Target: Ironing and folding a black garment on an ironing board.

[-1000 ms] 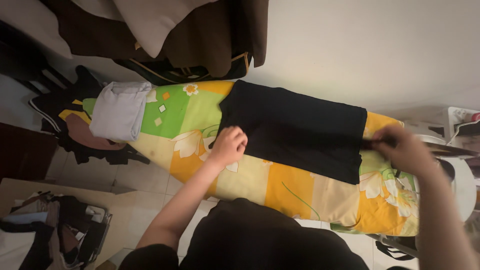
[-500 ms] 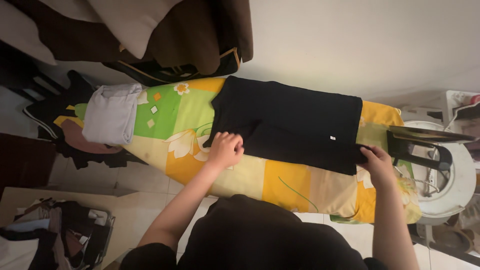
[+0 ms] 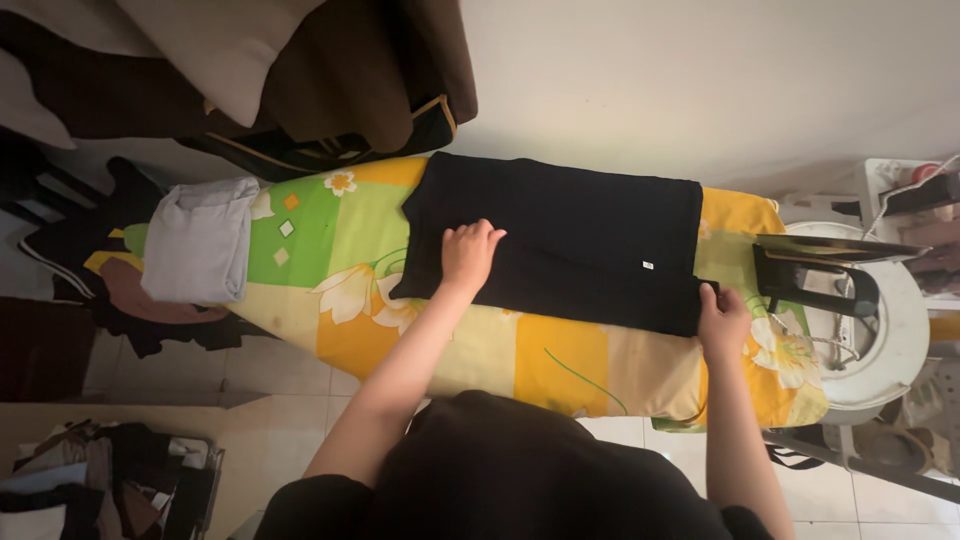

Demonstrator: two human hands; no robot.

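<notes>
- Ironing board (image 3: 560, 365): flowered cover in yellow, orange and green, standing against a pale wall.
- Black garment (image 3: 570, 235): folded flat across the middle of the board.
- Left hand (image 3: 468, 252): fingers together, pressed flat on the garment's left part.
- Right hand (image 3: 722, 318): fingers pinched on the garment's lower right corner.
- Folded grey cloth (image 3: 197, 240): on the board's left end.
- Iron (image 3: 825, 270): upright on a white stand beside the board's right end.

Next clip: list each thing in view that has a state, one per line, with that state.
black garment: folded, lying flat on the ironing board
ironing board: set up, flowered cover on
left hand: pressed flat on the black garment
right hand: pinching the garment's near right corner
grey garment: folded, on the board's far left end
iron: resting on its stand, untouched
</notes>
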